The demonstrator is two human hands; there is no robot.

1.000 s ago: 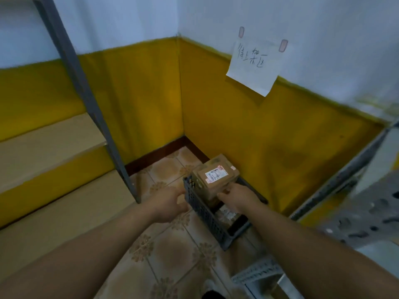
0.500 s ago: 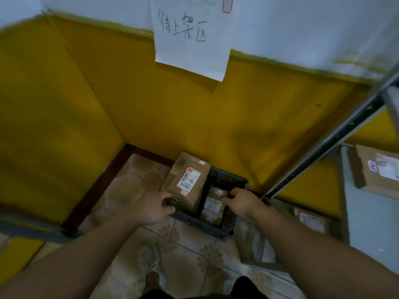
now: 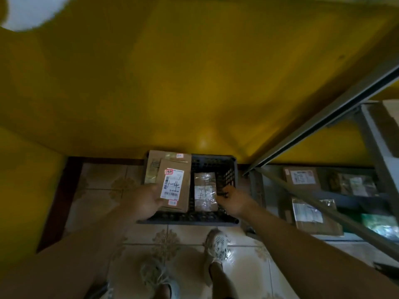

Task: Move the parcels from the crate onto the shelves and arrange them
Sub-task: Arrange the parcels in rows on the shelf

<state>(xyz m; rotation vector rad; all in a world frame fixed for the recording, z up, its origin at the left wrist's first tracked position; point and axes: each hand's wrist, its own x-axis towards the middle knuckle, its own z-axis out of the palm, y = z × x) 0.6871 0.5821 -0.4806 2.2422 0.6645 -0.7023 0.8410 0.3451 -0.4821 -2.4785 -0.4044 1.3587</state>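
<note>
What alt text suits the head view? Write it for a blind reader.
Seen from above, a person's left hand holds a labelled cardboard box at a dark crate, while the right hand grips the crate's right wall. A taped parcel lies inside; stocked shelves stand to the right.

A dark lattice crate [image 3: 194,218] sits on the tiled floor against the yellow wall. A labelled cardboard box [image 3: 175,184] lies flat atop a larger carton [image 3: 153,165] at its left side. A tape-wrapped parcel [image 3: 204,190] lies inside on the right. More parcels [image 3: 302,176] rest on the grey shelves [image 3: 376,147].
</note>
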